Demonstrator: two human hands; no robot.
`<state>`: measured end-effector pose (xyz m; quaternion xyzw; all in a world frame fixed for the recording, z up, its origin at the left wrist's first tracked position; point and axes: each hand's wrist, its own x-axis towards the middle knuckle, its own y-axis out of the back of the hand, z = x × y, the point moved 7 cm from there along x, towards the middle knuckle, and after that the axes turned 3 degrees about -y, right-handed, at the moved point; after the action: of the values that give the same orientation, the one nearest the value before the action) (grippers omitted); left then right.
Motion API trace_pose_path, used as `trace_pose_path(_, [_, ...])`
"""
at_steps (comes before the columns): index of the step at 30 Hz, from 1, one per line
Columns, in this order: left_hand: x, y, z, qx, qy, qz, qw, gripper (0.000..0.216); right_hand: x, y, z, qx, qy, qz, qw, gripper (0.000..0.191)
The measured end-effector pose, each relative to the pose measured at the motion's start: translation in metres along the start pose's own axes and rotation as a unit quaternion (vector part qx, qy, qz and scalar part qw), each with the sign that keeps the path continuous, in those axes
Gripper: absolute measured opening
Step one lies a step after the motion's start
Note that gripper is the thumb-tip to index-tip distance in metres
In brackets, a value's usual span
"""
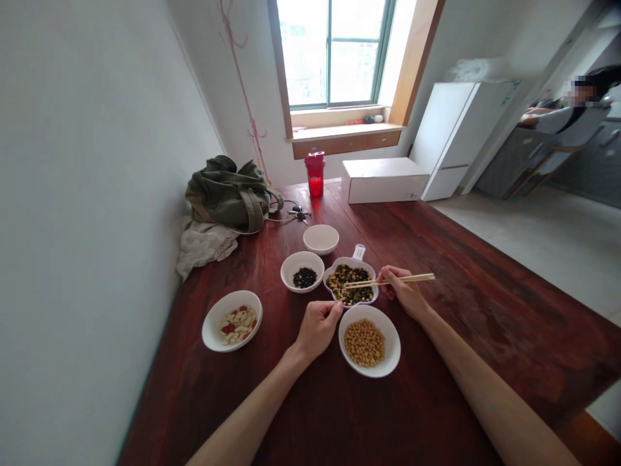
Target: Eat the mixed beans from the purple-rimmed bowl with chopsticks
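My right hand (402, 291) is closed around a pair of wooden chopsticks (412, 279), whose tips reach into a purple-rimmed bowl with a short handle (359, 252). Mixed beans (350, 294), dark and yellow, fill that bowl. At its near left rim, my left hand (317, 329) pinches the edge with closed fingers. Just in front stands a white bowl (394, 356) of yellow soybeans (363, 343). Behind my left hand, another white bowl (288, 265) holds black beans (305, 277). Farther left, a white bowl (208, 323) contains pale and reddish pieces (237, 325), perhaps nuts.
A white bowl (321, 239) with nothing visible in it sits behind the black beans. Toward the back are keys (299, 213), a green bag (228, 191), a red bottle (315, 176) and a white box (383, 181). A person (557, 120) sits far right.
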<state>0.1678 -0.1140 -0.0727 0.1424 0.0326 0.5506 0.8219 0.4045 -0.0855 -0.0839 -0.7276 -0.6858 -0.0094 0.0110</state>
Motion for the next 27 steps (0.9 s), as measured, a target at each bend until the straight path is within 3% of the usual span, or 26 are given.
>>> trace_pose_path(7, [0.0, 0.0, 0.001, 0.002, 0.0, -0.003, 1.0, 0.059, -0.001, 0.009, -0.01, 0.091, -0.02, 0.017, 0.996, 0.047])
trace_pose_path(16, [0.0, -0.001, 0.001, -0.005, -0.003, -0.004, 1.0, 0.059, -0.011, 0.018, -0.015, 0.056, -0.045, -0.091, 0.993, 0.054])
trace_pose_path(23, [-0.001, -0.003, 0.0, -0.003, -0.001, -0.015, 1.0, 0.057, -0.003, 0.017, -0.015, 0.062, -0.024, -0.003, 0.998, 0.052])
trace_pose_path(27, [-0.001, -0.004, -0.001, 0.004, -0.002, -0.023, 1.0, 0.057, 0.0, 0.011, -0.009, 0.003, -0.013, -0.017, 1.0, 0.05])
